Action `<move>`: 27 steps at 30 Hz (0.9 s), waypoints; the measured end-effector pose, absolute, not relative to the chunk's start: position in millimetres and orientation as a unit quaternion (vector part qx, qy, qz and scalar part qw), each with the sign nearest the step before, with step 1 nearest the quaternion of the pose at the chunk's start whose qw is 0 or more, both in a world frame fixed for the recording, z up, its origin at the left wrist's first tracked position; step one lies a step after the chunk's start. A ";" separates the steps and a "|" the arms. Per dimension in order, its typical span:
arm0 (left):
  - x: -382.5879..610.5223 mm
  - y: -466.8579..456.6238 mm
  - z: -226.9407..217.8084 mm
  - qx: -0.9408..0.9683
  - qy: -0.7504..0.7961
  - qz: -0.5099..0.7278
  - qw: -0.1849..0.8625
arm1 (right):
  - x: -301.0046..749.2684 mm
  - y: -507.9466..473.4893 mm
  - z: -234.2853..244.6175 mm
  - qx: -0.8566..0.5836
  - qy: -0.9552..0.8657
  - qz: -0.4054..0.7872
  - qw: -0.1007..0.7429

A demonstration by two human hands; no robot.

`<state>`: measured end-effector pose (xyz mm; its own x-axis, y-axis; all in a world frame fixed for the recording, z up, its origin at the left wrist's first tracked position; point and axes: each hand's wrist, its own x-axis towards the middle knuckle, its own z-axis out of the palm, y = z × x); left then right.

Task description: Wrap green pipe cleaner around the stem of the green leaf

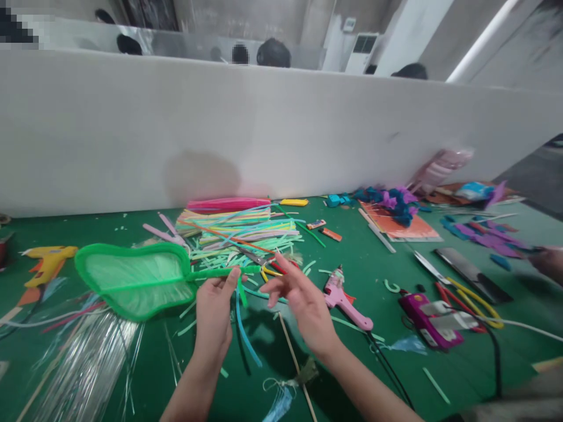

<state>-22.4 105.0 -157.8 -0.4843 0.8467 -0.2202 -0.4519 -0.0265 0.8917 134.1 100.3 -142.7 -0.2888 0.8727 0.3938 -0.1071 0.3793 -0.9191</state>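
Note:
My left hand [214, 308] is closed in a pinch on the green pipe-cleaner stem of a green leaf-shaped craft piece [134, 279], which it holds level above the green table [352, 363]. The leaf blade points left. Just to its right, my right hand [299, 299] hovers with its fingers spread apart and holds nothing, its fingertips close to the stem's free end. A blue strip [246, 334] hangs down below the stem. Beneath my hands lies a thin wooden stick [297, 366].
A heap of coloured paper strips [237, 231] lies behind my hands. A pink glue gun [345, 299] sits right of them, a yellow glue gun [46, 261] far left, and clear plastic strips [88, 369] front left. Another person's hand [548, 261] shows at the right edge. A white partition [264, 129] backs the table.

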 end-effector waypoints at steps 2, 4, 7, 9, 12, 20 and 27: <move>-20.2 103.7 -155.2 0.197 0.517 0.682 0.478 | 129.8 94.1 -140.2 -0.313 -0.755 0.285 0.501; -17.7 102.4 -152.8 0.206 0.514 0.677 0.485 | 124.1 90.6 -139.5 -0.306 -0.820 0.109 0.471; -15.5 100.8 -151.9 0.218 0.514 0.677 0.479 | 118.1 93.2 -138.6 -0.297 -0.829 0.013 0.473; -16.2 100.0 -152.7 0.226 0.518 0.680 0.467 | 118.4 98.8 -134.4 -0.299 -0.821 0.029 0.486; -19.9 98.7 -152.7 0.237 0.522 0.686 0.448 | 125.1 109.9 -120.2 -0.290 -0.814 0.077 0.497; -24.4 91.9 -142.2 0.293 0.521 0.654 0.464 | 141.0 143.3 -72.0 -0.253 -0.866 0.123 0.414; -20.4 84.2 -132.0 0.325 0.502 0.649 0.471 | 135.2 160.4 -48.3 -0.237 -0.884 0.155 0.372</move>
